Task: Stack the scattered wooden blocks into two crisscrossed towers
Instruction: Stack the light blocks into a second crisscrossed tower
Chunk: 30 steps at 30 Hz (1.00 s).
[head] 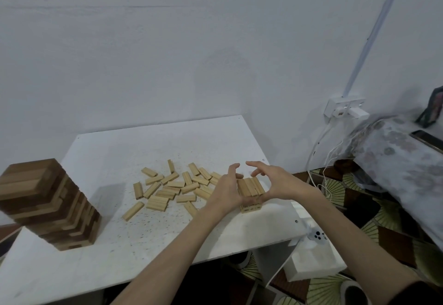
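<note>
While both hands flank it, the step: squaring the short tower.
Short tower (250,193): right of the table (100,158), top layer of about 4 light blocks.
Left hand (226,188): heel against the tower's left side, fingers spread, gripping nothing.
Right hand (272,182): the same on the right side.
Loose blocks (172,188): scattered just left.
Tall dark tower (45,205): near left, leaning-looking.
Advice: press evenly, lightly, both sides together.
</note>
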Each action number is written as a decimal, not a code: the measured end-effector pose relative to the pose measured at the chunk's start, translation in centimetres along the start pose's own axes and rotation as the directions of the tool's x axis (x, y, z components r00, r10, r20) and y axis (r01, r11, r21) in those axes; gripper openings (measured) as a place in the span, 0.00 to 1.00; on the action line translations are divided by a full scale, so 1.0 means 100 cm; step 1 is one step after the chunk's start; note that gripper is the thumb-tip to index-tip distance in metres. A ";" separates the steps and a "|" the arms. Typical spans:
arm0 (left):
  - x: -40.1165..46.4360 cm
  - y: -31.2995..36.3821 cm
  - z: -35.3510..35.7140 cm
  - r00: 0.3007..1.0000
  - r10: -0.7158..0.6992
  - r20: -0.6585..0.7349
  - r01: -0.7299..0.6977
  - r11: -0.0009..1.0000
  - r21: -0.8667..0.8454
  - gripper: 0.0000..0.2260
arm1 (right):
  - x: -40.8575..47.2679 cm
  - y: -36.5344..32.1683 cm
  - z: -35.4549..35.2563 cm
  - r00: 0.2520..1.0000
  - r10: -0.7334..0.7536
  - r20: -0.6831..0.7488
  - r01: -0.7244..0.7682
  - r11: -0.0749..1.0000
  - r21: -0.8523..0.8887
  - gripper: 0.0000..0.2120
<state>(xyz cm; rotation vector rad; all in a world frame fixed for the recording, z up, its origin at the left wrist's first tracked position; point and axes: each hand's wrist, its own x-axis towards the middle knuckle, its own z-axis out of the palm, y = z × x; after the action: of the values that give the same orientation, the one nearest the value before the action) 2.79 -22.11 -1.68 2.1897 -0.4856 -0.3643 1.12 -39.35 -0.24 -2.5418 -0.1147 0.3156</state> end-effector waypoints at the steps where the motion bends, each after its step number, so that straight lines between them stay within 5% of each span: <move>1: 0.000 0.001 0.000 1.000 0.000 0.001 0.000 1.000 -0.002 0.47 | 0.000 0.000 0.000 1.000 -0.002 0.002 0.002 1.000 0.006 0.47; 15: 0.001 0.001 -0.011 0.996 -0.082 0.046 0.088 0.987 -0.137 0.47 | -0.007 -0.004 -0.009 0.996 0.087 0.033 -0.091 0.985 0.147 0.46; 19: 0.002 0.012 -0.032 0.933 -0.308 0.187 0.361 0.787 -0.500 0.31 | -0.011 -0.008 -0.019 0.958 0.287 0.011 -0.261 0.853 0.453 0.34; 22: 0.003 0.019 -0.036 0.849 -0.377 0.370 0.528 0.574 -0.626 0.38 | -0.012 -0.020 -0.019 0.915 0.370 0.160 -0.381 0.668 0.639 0.38; 30: -0.005 0.037 -0.034 0.834 -0.368 0.411 0.552 0.519 -0.653 0.39 | -0.011 -0.036 -0.013 0.892 0.375 0.253 -0.436 0.561 0.703 0.44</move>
<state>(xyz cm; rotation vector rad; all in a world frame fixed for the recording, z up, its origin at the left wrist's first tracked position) 2.92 -21.72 3.35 1.3949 0.1765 -0.9372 0.30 -37.17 2.99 -1.6806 0.5031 0.5138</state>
